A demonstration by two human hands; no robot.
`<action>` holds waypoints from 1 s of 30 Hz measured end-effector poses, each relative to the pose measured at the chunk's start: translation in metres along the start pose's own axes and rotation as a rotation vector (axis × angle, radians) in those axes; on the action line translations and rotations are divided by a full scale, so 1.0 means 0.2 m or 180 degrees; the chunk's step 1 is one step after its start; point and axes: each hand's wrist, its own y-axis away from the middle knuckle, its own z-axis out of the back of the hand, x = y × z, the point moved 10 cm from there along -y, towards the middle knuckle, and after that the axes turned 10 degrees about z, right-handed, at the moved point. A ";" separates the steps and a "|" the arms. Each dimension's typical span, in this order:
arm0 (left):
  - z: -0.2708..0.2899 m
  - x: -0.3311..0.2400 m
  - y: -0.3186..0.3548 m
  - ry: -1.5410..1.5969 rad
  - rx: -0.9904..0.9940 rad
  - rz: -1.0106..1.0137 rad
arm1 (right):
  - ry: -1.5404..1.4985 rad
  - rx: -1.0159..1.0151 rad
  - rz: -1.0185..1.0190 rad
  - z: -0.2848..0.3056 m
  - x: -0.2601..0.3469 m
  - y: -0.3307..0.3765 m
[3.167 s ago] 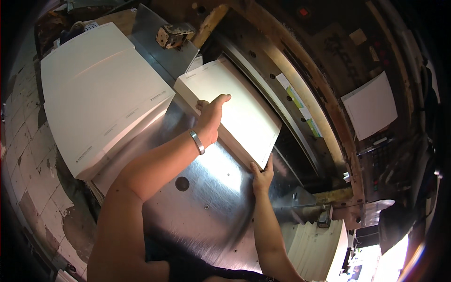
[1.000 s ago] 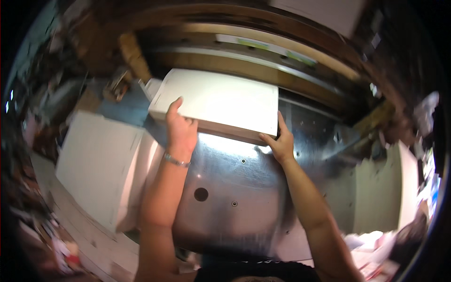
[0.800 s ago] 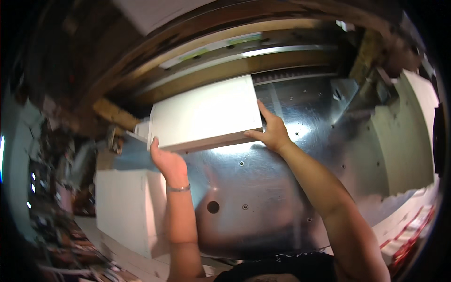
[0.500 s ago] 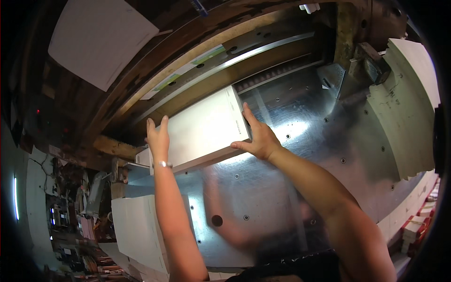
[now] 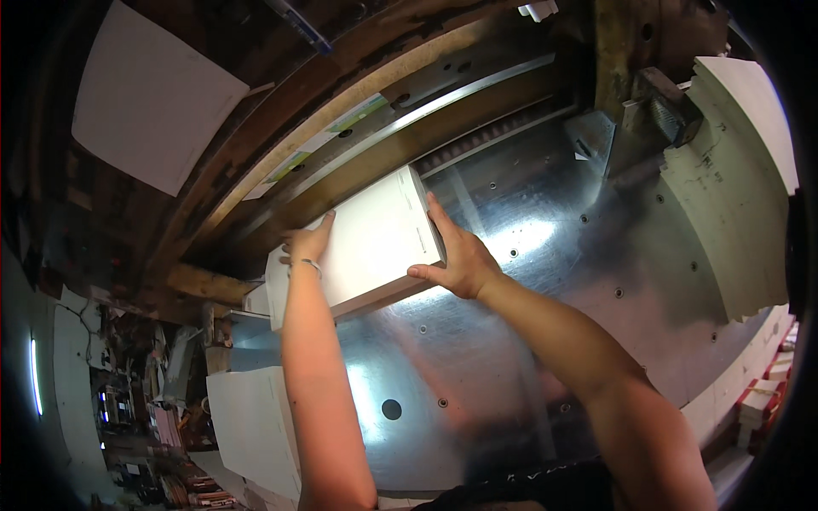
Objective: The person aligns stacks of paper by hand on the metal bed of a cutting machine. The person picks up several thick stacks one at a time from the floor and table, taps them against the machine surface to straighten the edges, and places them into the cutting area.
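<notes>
A thick stack of white paper (image 5: 371, 238) lies on the metal table, tilted up toward the right and set below the machine's front beam. My left hand (image 5: 309, 245) rests on the stack's left part, fingers spread toward its far edge. At the stack's right end is my right hand (image 5: 462, 262). Its fingers lie stretched along that end face, and its thumb reaches across the near corner. Both hands touch the stack with their fingers apart. Part of the stack's left end is hidden behind my left hand and wrist.
The shiny metal table (image 5: 554, 341) has small round studs and one dark hole. Another white paper stack (image 5: 251, 417) sits at lower left. Wavy-edged paper (image 5: 724, 187) stands at right beside a metal block (image 5: 673, 119). A white sheet (image 5: 153, 102) and a blue pen (image 5: 300, 25) are upper left.
My left hand has moved from the stack's far left edge to the right, onto its top. My right hand stays at the right end. The view has shifted slightly.
</notes>
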 end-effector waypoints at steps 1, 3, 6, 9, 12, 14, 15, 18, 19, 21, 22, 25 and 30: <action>-0.03 -0.01 0.03 0.0045 0.0052 -0.0052 | -0.0066 -0.0083 0.0098 0.01 0.02 0.00; -0.08 -0.01 0.06 0.0036 0.0259 -0.0129 | 0.0016 0.0029 -0.0073 0.00 -0.01 0.00; -0.07 -0.02 0.10 0.0071 0.0281 -0.0163 | -0.0095 0.0055 -0.0119 0.00 0.00 0.01; -0.07 -0.03 0.17 -0.0073 0.0422 -0.0281 | -0.0161 0.0086 -0.0174 0.00 -0.01 0.01; -0.07 -0.03 0.27 -0.0083 0.0493 -0.0394 | -0.0133 -0.0062 -0.0022 0.02 0.02 0.01; -0.06 -0.02 0.35 -0.0114 0.0439 -0.0350 | -0.0164 -0.0071 0.0072 0.02 0.03 0.01; -0.05 -0.03 0.40 -0.0122 0.0468 -0.0473 | -0.0136 -0.0092 0.0095 0.02 0.04 0.01; -0.03 -0.04 0.53 -0.0076 0.0470 -0.0635 | -0.0170 -0.0031 0.0100 0.01 0.05 0.02; -0.03 -0.04 0.58 -0.0081 0.0473 -0.0743 | -0.0143 -0.0051 0.0101 0.01 0.05 0.02; -0.03 -0.06 0.67 -0.0104 0.0579 -0.0992 | -0.0115 -0.0082 0.0124 0.02 0.06 0.02; -0.03 -0.06 0.72 -0.0112 0.0568 -0.1066 | -0.0178 -0.0089 0.0150 0.02 0.07 0.02; -0.05 -0.04 0.83 -0.0099 0.0504 -0.1298 | -0.0234 -0.0125 0.0234 0.03 0.09 0.02; -0.04 -0.05 0.76 -0.0486 0.1188 -0.2003 | -0.0235 -0.0138 0.0114 0.03 0.10 0.01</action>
